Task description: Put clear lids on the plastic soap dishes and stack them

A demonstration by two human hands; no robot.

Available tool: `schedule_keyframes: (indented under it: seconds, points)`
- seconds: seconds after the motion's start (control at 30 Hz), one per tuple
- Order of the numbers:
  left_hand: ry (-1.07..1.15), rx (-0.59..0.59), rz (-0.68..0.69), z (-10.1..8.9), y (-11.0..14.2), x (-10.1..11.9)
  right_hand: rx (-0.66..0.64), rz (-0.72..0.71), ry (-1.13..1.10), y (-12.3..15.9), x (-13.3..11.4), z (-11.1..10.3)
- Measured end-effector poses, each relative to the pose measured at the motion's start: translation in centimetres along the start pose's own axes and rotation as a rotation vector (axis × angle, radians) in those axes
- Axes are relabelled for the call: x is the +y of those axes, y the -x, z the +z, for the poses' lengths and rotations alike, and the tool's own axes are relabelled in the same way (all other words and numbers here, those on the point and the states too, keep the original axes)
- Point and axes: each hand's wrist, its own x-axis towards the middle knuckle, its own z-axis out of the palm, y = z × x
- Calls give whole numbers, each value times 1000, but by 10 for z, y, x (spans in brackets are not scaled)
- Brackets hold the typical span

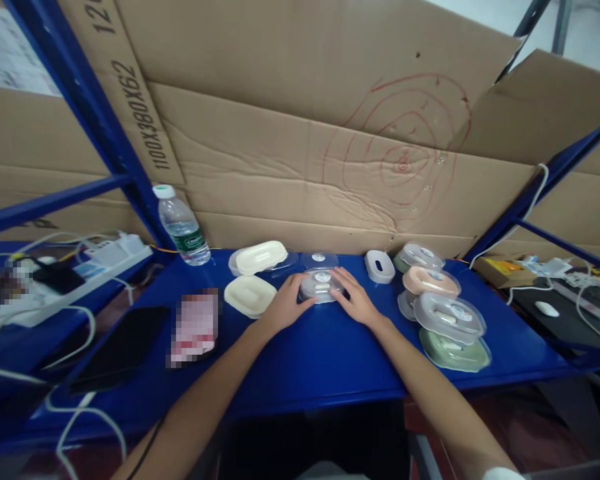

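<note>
Forearms (230, 367) converge — left hand (286, 305), right hand (356, 301) cupping a lidded container (322, 285).

Prob. a workshop/warehouse-type wkspace: flat blue rectangular counter (325, 363) w/ blue metal rack uprights (83, 107) at back corners, big brown corrugated cardboard sheets (250, 140) w/ printed dims. along back edge, white plastic power strip (107, 272) nr. left edge.

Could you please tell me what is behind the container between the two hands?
Behind the container lies a clear plastic piece with a round label. Its near edge is covered by the container and cannot be seen.
</note>
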Motion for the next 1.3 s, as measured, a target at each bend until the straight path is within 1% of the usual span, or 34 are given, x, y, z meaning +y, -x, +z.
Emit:
schedule_keyframes:
  seconds: [0.17, 0.27, 0.37, 0.43, 0.5, 0.6, 0.7, 0.77, 0.8, 0.87, 0.9, 0.93, 1.0, 1.07, 1.13, 1.17, 1.23, 1.3]
  points:
    - [-234, 7, 56, -4, 4, 2, -17, -38, 89, 2, 3, 7]
    - [-272, -40, 56, -6, 5, 4, -11, -36, 89, 2, 4, 8]
    - [-294, -78, 58, -9, 5, 5, 12, -2, 150, 1, 1, 3]
    - [-337, -55, 50, -11, 5, 7, 48, 36, 217, 0, -1, -1]
    - [-410, 24, 27, -16, 4, 10, 85, 74, 258, -1, -3, -5]
    - [-566, 155, -33, -25, 3, 16, 131, 135, 269, -1, -4, -6]
    - [-691, 221, -143, -39, 3, 20, 161, 137, 199, -2, 2, -5]
    - [-731, 225, -245, -47, 3, 19, 204, 153, 153, -3, 13, -5]
    - [-737, 213, -300, -50, 3, 18, 241, 187, 162, -3, 19, -5]
    - [-699, 177, -375, -53, 3, 14, 319, 302, 245, -3, 33, -7]
    - [-649, 153, -378, -53, 3, 13, 345, 366, 304, -2, 39, -8]
    - [-589, 124, -357, -52, 3, 12, 351, 419, 362, -1, 44, -8]
    - [-472, 45, -259, -47, 2, 14, 315, 482, 455, 2, 49, -9]
    - [-393, -60, -149, -43, 3, 17, 258, 501, 524, 4, 49, -10]
    - [-306, -138, -24, -40, 4, 19, 232, 506, 564, 5, 46, -13]
    - [-264, -154, 37, -40, 4, 19, 237, 509, 570, 4, 44, -15]
    - [-228, -135, 117, -42, 5, 15, 270, 508, 560, 2, 38, -20]
    - [-279, -86, 107, -45, 6, 6, 317, 485, 531, 0, 31, -26]
